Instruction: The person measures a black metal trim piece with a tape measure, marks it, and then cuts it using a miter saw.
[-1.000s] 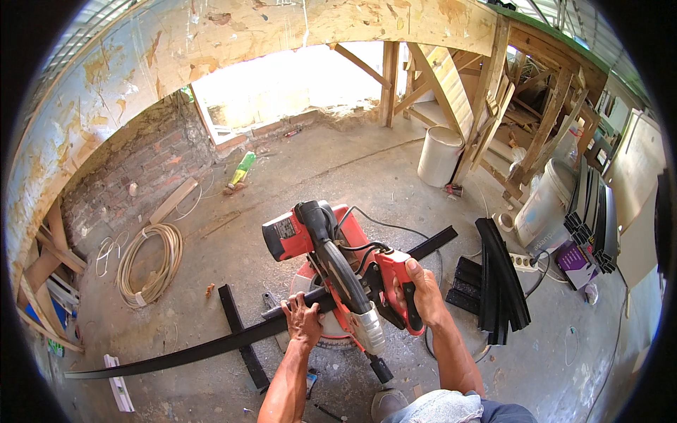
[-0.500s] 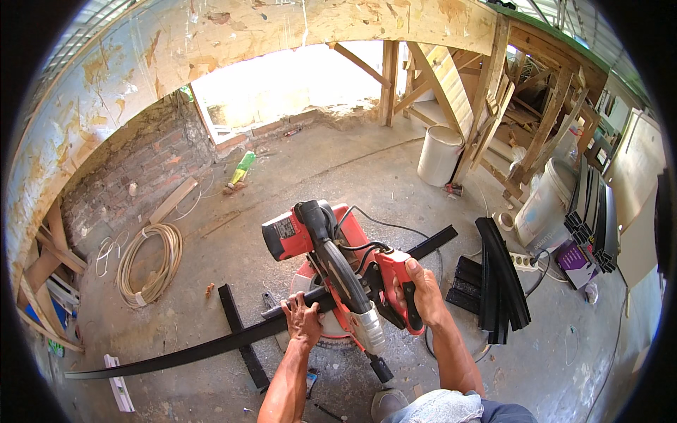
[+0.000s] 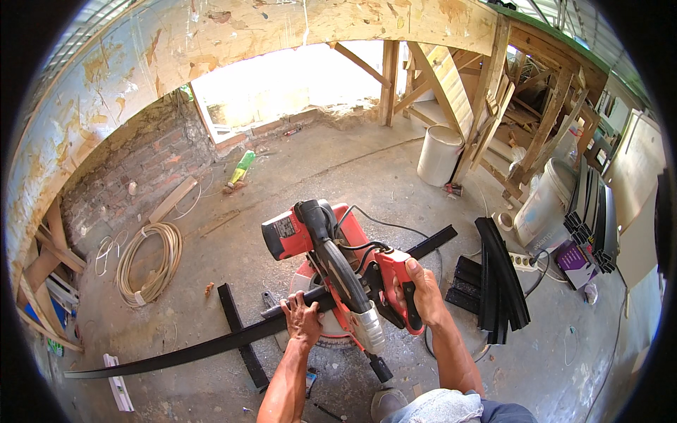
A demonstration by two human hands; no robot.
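A red and black mitre saw [image 3: 347,278] stands on the floor in front of me, its head over a long black profile bar [image 3: 197,347]. The bar runs from the far lower left, under the saw's blade guard, and out on the right side. My left hand [image 3: 303,321] is closed over the bar just left of the blade, fingers curled over its far edge. My right hand [image 3: 425,292] is wrapped round the saw's red handle [image 3: 395,282]. The guard hides the spot where blade and bar meet. A short black bar [image 3: 240,335] lies crosswise under the long one.
Cut black profiles [image 3: 497,282] lie to the right, beside a power strip [image 3: 523,262]. More profiles [image 3: 591,211] lean near a white bucket [image 3: 546,201]. A coiled hose [image 3: 149,264] and a green bottle [image 3: 243,167] are left. A spirit level [image 3: 118,384] sits under the bar's left end.
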